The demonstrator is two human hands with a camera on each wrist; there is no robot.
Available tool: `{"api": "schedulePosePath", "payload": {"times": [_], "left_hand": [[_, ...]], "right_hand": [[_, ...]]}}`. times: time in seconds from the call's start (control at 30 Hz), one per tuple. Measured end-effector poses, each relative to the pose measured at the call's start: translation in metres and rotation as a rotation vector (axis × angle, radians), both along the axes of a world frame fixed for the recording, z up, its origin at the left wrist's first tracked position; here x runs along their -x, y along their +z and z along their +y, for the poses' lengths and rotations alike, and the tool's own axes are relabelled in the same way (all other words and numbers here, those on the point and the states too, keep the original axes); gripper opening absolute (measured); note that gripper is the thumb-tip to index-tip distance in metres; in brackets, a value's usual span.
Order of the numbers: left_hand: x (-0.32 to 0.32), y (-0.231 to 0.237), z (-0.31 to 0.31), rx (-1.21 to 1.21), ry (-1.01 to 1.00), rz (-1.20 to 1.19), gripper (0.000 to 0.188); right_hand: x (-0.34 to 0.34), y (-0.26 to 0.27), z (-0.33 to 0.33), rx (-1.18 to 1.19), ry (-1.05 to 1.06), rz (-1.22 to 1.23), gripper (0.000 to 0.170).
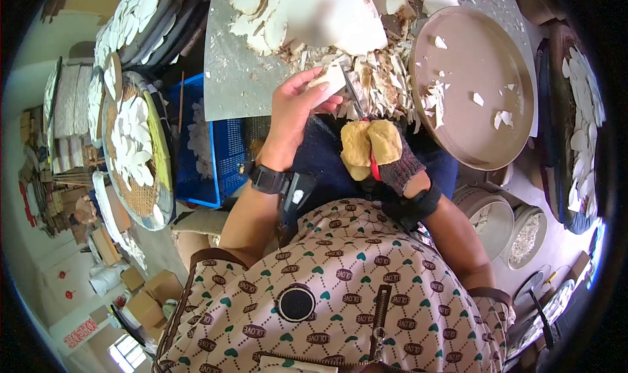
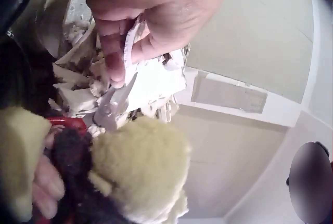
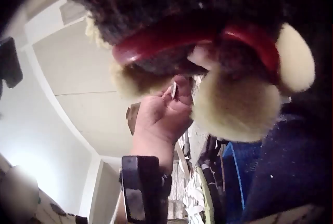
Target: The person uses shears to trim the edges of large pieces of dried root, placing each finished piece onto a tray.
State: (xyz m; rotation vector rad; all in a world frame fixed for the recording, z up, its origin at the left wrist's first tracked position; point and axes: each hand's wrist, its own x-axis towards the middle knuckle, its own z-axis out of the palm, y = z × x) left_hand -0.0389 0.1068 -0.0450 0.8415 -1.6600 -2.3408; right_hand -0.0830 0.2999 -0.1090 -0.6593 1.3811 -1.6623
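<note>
My left hand pinches a thin, flat white piece between thumb and fingers; the left wrist view has it edge-on. Red-handled scissors are in my right hand, which wears a dark knitted glove with yellow spongy pads over the fingers. The red handle loops show around the gloved fingers in the right wrist view. Their blades point up toward the left hand, with the tips right at the white piece's edge. Below both hands lies a heap of brownish-white trimmings.
Large white pieces lie on the grey table. To the right is a round tan tray with a few scraps. A blue crate stands low left, beside a round rack of white pieces. Buckets stand lower right.
</note>
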Motion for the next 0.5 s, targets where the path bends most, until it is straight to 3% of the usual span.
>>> {"api": "schedulePosePath", "payload": {"times": [0.03,0.1,0.3,0.5], "left_hand": [[0.001,0.002,-0.003,0.013,-0.017,-0.010,0.039],[0.000,0.005,-0.006,0.027,-0.051,-0.008,0.038],[-0.002,0.020,-0.015,0.098,-0.289,-0.044,0.035],[-0.001,0.010,-0.001,0.156,0.019,0.075,0.044]], "right_hand": [[0.000,0.006,-0.002,0.005,-0.014,-0.020,0.024],[-0.007,0.023,-0.003,0.202,-0.098,-0.677,0.022],[-0.006,-0.001,-0.001,0.330,-0.087,-0.567,0.018],[0.000,-0.006,-0.002,0.457,0.010,-1.034,0.021]]}}
